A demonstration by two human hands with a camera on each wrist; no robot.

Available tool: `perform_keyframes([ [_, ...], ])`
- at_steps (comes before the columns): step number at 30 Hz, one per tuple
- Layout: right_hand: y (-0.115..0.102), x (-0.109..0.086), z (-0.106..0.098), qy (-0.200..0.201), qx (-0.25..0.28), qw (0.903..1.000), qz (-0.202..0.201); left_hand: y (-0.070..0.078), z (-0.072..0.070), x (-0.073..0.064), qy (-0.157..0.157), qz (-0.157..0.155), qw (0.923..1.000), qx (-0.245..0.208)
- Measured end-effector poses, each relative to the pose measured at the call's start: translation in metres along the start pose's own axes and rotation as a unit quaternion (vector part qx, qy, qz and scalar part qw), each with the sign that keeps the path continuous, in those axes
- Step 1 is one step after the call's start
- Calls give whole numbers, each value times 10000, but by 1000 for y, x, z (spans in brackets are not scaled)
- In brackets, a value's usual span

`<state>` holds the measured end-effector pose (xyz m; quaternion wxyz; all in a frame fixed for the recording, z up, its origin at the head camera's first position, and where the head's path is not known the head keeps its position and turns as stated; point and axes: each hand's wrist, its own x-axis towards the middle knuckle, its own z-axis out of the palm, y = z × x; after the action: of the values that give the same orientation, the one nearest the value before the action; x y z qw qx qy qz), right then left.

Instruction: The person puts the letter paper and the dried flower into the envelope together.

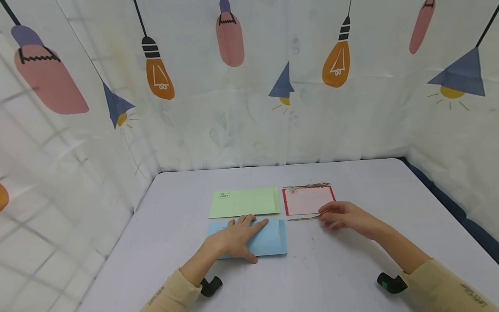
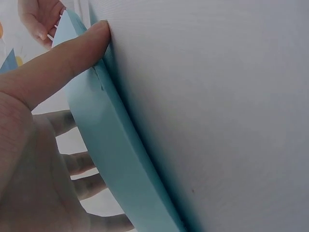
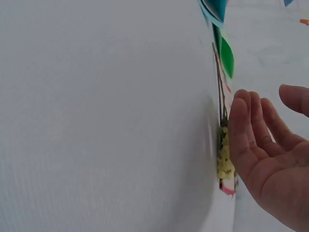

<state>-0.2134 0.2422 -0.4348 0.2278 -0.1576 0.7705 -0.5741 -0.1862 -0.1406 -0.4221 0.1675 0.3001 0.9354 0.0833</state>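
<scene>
My left hand [image 1: 237,239] rests spread over a light blue envelope [image 1: 273,237] lying flat on the table. In the left wrist view the thumb lies along the edge of the blue envelope [image 2: 113,140]. My right hand [image 1: 345,216] is over the near right corner of a pink card [image 1: 306,200] with a red border. Close by its fingertips a dried flower sprig [image 1: 303,218] lies along the card's near edge. The right wrist view shows the sprig's pale yellow flower head [image 3: 225,159] beside loosely bent fingers, the thumb apart. Another dried sprig [image 1: 309,186] lies along the card's far edge.
A light green envelope [image 1: 245,203] with small printed marks lies beyond the blue one, left of the card. All of these are on a white-covered table [image 1: 175,208]. A patterned curtain [image 1: 257,134] hangs behind. A black wrist camera [image 1: 391,283] sits at the right sleeve.
</scene>
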Motion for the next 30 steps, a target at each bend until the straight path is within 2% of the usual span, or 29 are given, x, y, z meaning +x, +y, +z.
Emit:
perform_keyframes([
  [9,1,-3,-17,257,-481,9985,52,0,0,-1,2,-4,10000,23],
  [13,1,0,-20,552,-868,9944,232,0,1,-1,-1,3,10000,41],
  [18,3,3,-19,874,-1583,9827,411,1,0,-1,-31,-20,10000,27],
  [24,6,7,-14,1189,-2429,9618,424,3,0,-2,-82,-95,9999,-46],
  [26,7,7,-13,1241,-2625,9562,378,4,0,-2,-92,-115,9999,-40],
  [30,7,8,-11,1274,-2747,9523,368,4,0,-1,-106,-121,9999,-23],
])
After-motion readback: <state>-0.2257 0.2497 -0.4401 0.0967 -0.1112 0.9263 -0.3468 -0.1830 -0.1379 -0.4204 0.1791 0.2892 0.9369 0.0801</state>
